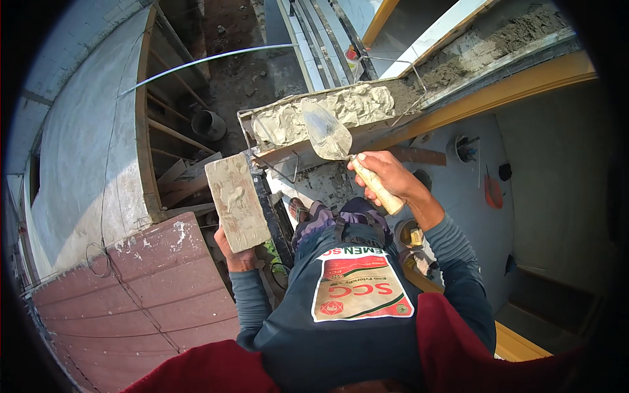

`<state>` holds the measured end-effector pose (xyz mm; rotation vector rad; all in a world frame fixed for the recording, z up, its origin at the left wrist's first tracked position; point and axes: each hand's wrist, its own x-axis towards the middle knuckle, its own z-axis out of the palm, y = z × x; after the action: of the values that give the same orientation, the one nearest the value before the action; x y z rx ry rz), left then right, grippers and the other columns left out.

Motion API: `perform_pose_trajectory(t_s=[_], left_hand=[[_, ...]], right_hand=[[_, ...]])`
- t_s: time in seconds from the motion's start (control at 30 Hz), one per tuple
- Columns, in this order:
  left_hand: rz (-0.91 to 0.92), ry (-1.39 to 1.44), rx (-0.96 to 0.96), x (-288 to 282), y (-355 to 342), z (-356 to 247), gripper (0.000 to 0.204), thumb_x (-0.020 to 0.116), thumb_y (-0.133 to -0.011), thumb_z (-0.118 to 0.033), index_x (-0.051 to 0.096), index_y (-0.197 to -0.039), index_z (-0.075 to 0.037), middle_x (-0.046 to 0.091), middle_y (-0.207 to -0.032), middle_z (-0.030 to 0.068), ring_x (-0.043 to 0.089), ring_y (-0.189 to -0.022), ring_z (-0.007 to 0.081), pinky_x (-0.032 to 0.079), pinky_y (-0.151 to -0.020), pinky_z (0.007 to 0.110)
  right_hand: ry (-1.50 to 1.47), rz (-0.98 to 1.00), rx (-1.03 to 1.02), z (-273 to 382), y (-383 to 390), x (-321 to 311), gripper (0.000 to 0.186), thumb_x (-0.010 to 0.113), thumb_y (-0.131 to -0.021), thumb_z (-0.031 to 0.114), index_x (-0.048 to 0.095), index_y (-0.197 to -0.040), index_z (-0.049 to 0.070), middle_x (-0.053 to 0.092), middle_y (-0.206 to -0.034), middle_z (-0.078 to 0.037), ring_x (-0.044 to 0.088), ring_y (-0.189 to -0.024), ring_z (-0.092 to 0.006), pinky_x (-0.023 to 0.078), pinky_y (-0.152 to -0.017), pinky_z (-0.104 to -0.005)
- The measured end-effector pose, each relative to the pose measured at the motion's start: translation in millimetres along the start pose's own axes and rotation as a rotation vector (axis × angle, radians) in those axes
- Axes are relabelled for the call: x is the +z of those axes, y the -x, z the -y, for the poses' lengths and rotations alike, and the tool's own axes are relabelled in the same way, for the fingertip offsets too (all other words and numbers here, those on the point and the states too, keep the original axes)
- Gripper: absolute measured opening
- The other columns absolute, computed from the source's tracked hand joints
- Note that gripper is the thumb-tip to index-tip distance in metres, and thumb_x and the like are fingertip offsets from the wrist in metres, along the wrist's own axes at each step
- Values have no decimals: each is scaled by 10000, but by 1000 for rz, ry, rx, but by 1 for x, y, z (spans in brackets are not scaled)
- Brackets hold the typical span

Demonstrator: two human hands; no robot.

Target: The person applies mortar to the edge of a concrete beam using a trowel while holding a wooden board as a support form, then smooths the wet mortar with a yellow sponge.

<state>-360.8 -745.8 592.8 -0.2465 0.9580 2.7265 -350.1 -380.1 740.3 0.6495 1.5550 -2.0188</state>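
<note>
Nearest, along the lower edge, red cloth frames a dark shirt. Left of centre, the left hand is clamped on the lower end of a mortar-smeared block, held tilted beside a dark bar; its fingers go out of sight beneath, so the full grip cannot be made out. The right hand, at centre right, is wrapped tightly around the wooden handle of a trowel, whose blade points to the upper left, over the near edge of pale mortar.

That mortar lies in a thick, lumpy bed along the wall top, upper centre; spreading looks largely done there. The block is apart from the bed, so laying it appears to be left. Whether the blade touches the mortar is hard to tell.

Farther off, a yellow beam runs beside rough grey mix at the upper right, cut off by the dark rim. A bucket stands in shade at the upper left, its contents unclear. The buckets right of the legs are partly hidden by the right arm.
</note>
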Motion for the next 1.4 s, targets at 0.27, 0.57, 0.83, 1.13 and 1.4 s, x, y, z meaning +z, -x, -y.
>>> perform_pose_trajectory(t_s=[0.27, 0.57, 0.83, 1.13, 1.4], left_hand=[[-28, -7, 34, -3, 5, -5, 431, 401, -973, -165, 495, -1318, 76, 634, -1208, 175, 677, -1014, 284, 567, -882, 405], [-55, -4, 12, -1, 1, -2, 406, 429, -976, -132, 494, -1306, 96, 637, -1188, 181, 681, -985, 271, 572, -860, 387], [-29, 19, 19, 9, -1, -5, 397, 422, -977, -130, 500, -1291, 101, 638, -1180, 181, 683, -972, 263, 573, -853, 385], [-16, 9, 7, -1, -4, -4, 410, 412, -976, -149, 498, -1309, 75, 637, -1197, 174, 676, -1009, 267, 563, -881, 394], [-53, 39, -8, 0, 1, -2, 422, 403, -975, -151, 488, -1325, 71, 629, -1218, 173, 672, -1025, 266, 558, -894, 394]], right_hand=[[-97, -95, -96, 11, 50, -42, 371, 436, -1025, 324, 561, -1095, -19, 554, -721, -67, 503, -424, -113, 420, -332, -251], [-465, 97, -7, -2, 15, -31, 421, 350, -1056, 329, 499, -1198, -38, 531, -774, -86, 496, -453, -104, 458, -341, -242], [-35, 31, 3, -12, -7, 1, 367, 422, -1026, 332, 533, -1103, -9, 546, -740, -73, 519, -450, -120, 435, -344, -269], [92, 1, 25, -32, 11, 1, 364, 424, -1020, 339, 525, -1083, -5, 538, -744, -64, 520, -465, -121, 445, -362, -272], [191, -14, 73, -24, 58, -10, 351, 443, -1015, 311, 554, -1068, -18, 547, -738, -58, 524, -458, -113, 427, -357, -258]])
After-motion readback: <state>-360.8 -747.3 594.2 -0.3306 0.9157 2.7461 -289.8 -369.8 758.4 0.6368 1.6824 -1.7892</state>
